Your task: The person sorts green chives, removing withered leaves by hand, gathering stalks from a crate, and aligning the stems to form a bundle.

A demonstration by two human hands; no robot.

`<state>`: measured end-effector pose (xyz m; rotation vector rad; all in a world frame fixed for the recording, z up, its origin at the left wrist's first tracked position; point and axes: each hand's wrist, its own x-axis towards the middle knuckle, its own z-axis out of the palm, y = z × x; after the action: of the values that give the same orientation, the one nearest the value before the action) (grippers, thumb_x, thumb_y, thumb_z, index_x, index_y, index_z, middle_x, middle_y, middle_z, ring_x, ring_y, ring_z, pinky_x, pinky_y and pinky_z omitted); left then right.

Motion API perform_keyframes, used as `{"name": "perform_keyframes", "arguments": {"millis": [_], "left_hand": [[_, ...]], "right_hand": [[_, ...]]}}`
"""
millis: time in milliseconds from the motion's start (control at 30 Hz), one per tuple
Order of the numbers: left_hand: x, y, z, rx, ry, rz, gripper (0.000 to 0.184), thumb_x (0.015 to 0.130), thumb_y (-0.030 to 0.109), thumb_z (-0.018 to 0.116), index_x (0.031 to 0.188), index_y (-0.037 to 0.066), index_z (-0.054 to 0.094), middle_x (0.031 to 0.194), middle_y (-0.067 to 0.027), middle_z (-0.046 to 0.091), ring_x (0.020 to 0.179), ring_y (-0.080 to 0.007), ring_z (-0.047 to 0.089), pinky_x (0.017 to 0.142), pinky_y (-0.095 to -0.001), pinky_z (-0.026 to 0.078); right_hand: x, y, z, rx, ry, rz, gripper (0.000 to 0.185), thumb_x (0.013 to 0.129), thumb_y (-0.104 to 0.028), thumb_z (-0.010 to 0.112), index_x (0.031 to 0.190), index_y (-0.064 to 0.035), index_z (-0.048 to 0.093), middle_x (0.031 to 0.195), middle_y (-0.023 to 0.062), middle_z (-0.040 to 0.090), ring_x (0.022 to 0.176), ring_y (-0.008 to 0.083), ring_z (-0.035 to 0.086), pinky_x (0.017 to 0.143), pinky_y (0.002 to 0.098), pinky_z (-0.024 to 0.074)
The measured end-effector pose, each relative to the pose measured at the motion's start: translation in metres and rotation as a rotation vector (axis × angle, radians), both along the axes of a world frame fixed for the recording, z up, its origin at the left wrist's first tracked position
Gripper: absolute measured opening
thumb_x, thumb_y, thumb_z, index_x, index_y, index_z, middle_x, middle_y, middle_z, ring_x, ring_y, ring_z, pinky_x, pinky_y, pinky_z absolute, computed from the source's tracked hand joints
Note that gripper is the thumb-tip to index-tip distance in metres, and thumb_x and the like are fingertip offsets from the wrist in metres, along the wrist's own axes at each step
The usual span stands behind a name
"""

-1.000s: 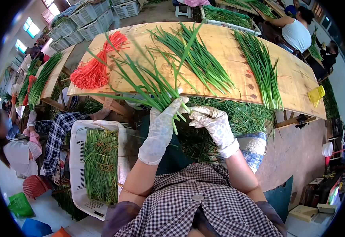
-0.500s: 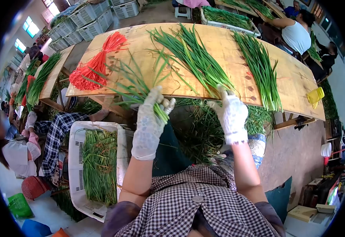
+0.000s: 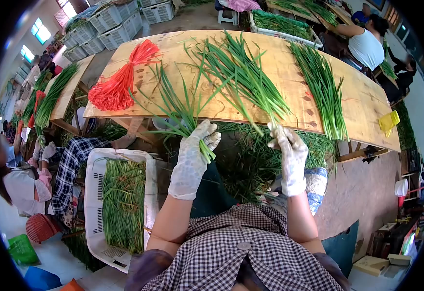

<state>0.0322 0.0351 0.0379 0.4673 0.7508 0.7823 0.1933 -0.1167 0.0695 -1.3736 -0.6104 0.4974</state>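
Note:
My left hand (image 3: pixel 197 145), in a white glove, is closed around the pale stem ends of a small bunch of green chives (image 3: pixel 177 109). Their leaves fan out up and to the left over the table edge. My right hand (image 3: pixel 289 148), also gloved, pinches the stem end of a chive stalk (image 3: pixel 273 119) at the near side of a loose pile of chives (image 3: pixel 250 72). How many stalks sit in that pinch I cannot tell. Farther right lies a neater bundle of chives (image 3: pixel 321 92). Red ties (image 3: pixel 124 80) are heaped at the table's left.
The wooden table (image 3: pixel 362 97) has a yellow object (image 3: pixel 389 121) at its right end. A white crate (image 3: pixel 93 194) of greens stands at my left. Loose greens (image 3: pixel 250 155) lie under the table. A seated person (image 3: pixel 22 182) is at left; other people work behind.
My right hand has drawn back toward me from the pile's edge, its fingers now pinched on a stem end. My left hand has shifted slightly right with its bunch, whose leaves point more upward.

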Motion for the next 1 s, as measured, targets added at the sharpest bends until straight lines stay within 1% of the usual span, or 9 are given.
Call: {"name": "perform_keyframes", "arguments": {"millis": [167,233,300,333,433,600,667,833,1000], "left_hand": [[0.015,-0.004,-0.006,0.118,0.098,-0.076,0.019,0.087,0.012,0.065,0.099,-0.002,0.061,0.096,-0.0118,0.069,0.078,-0.0194,0.068,0.066,-0.0271,0.055],[0.012,0.002,-0.009,0.157,0.116,0.028,0.02,0.085,0.011,0.066,0.099,-0.002,0.062,0.095,-0.0117,0.069,0.079,-0.019,0.068,0.066,-0.0267,0.055],[0.005,0.011,-0.007,0.154,0.12,0.09,0.018,0.084,0.011,0.067,0.099,0.001,0.062,0.091,-0.011,0.07,0.068,-0.0174,0.067,0.061,-0.0256,0.055],[0.005,0.011,-0.005,0.153,0.154,0.089,0.019,0.084,0.011,0.068,0.099,0.002,0.062,0.088,-0.0104,0.069,0.065,-0.017,0.066,0.059,-0.0254,0.055],[0.01,-0.003,-0.007,0.23,0.163,0.088,0.019,0.083,0.012,0.069,0.097,0.003,0.06,0.08,-0.0086,0.068,0.06,-0.016,0.065,0.057,-0.0257,0.054],[0.025,-0.017,-0.007,0.253,0.2,0.079,0.016,0.084,0.012,0.068,0.091,0.004,0.058,0.086,-0.0111,0.069,0.064,-0.0173,0.067,0.06,-0.0263,0.055],[0.02,-0.017,0.001,0.208,0.278,0.017,0.016,0.086,0.012,0.066,0.096,0.002,0.059,0.094,-0.0129,0.069,0.073,-0.0196,0.068,0.066,-0.0276,0.055],[0.018,-0.017,-0.009,0.124,0.167,-0.137,0.025,0.09,0.013,0.06,0.11,-0.002,0.058,0.104,-0.0132,0.068,0.089,-0.0226,0.068,0.073,-0.028,0.054],[0.031,-0.01,-0.024,0.147,0.094,-0.106,0.01,0.084,0.003,0.065,0.091,0.003,0.058,0.093,-0.0121,0.068,0.079,-0.02,0.067,0.064,-0.026,0.053]], "right_hand": [[-0.001,-0.034,-0.014,0.042,-0.346,0.31,0.013,0.084,-0.008,0.066,0.093,-0.0004,0.07,0.085,0.0073,0.069,0.072,0.0138,0.062,0.067,0.0267,0.0509],[0.016,-0.058,-0.044,-0.351,-0.668,0.732,0.016,0.083,-0.017,0.067,0.091,-0.004,0.072,0.082,0.0089,0.07,0.073,0.0192,0.066,0.066,0.0315,0.0525],[0.022,-0.066,-0.072,-1.389,-1.112,0.845,0.025,0.083,-0.031,0.065,0.091,-0.0086,0.072,0.08,0.0097,0.069,0.073,0.0231,0.068,0.063,0.0348,0.0532],[0.02,-0.06,-0.076,-1.568,-1.19,0.486,0.032,0.083,-0.041,0.063,0.089,-0.0107,0.072,0.078,0.0114,0.068,0.073,0.0275,0.068,0.062,0.0382,0.0534],[0.014,-0.018,-0.044,-0.586,-0.962,-0.084,0.037,0.081,-0.044,0.065,0.098,-0.0108,0.068,0.082,0.009,0.068,0.07,0.0279,0.066,0.062,0.0377,0.0523],[0.001,0.048,-0.029,-0.701,-0.955,-0.141,0.031,0.081,-0.031,0.071,0.102,-0.0084,0.067,0.086,0.0076,0.07,0.065,0.0196,0.065,0.061,0.0306,0.0518],[0.004,0.053,-0.042,-0.254,-0.274,0.043,0.021,0.086,-0.014,0.066,0.105,-0.0042,0.067,0.087,0.0073,0.07,0.065,0.0125,0.064,0.06,0.0266,0.0512],[-0.013,0.022,-0.032,-0.024,0.405,0.398,0.019,0.091,-0.01,0.059,0.105,0.0023,0.065,0.089,0.0057,0.068,0.069,0.009,0.061,0.064,0.0216,0.0523],[-0.001,-0.025,-0.054,-0.454,0.347,0.94,0.025,0.09,-0.018,0.061,0.102,0.0041,0.064,0.087,0.0101,0.068,0.065,0.0157,0.062,0.061,0.0288,0.0531]]}}
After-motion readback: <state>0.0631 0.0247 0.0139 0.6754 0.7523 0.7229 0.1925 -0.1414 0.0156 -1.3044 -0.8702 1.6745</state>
